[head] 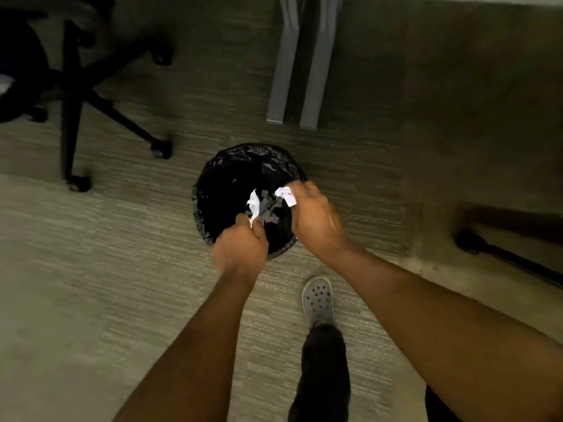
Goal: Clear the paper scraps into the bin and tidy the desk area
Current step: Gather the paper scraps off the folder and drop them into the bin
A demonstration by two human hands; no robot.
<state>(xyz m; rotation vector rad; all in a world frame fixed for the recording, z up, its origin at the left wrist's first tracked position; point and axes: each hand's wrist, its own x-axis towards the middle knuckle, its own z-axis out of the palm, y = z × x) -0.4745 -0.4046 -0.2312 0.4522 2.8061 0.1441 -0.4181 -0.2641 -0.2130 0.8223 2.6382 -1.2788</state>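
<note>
Paper scraps: two white pieces over the bin mouth, frame centre. Left scrap (253, 205) sticks up from the left hand (240, 248), pinched at its lower end between fingertips; rest of that hand curled closed. Right scrap (286, 194) is crumpled at the fingertips of the right hand (315, 220), fingers pressed together around it, back of hand facing the camera. Greyish blurred bits between the two scraps, inside the bin; can't tell if loose or attached.

Bin (231, 178): round, black liner, on carpet (91, 269), both hands above its 5 o'clock half.

From the bin:
- 12–1 o'clock: two grey desk legs (294, 71), side by side, near.
- 10 o'clock: black office chair base (79, 95) with castors, well apart.
- 3 o'clock: dark stand foot (475, 242), well apart.
- 6 o'clock: grey perforated clog (317, 296) with dark trouser leg, just beside the bin's edge.

Motion blur on the hands.
</note>
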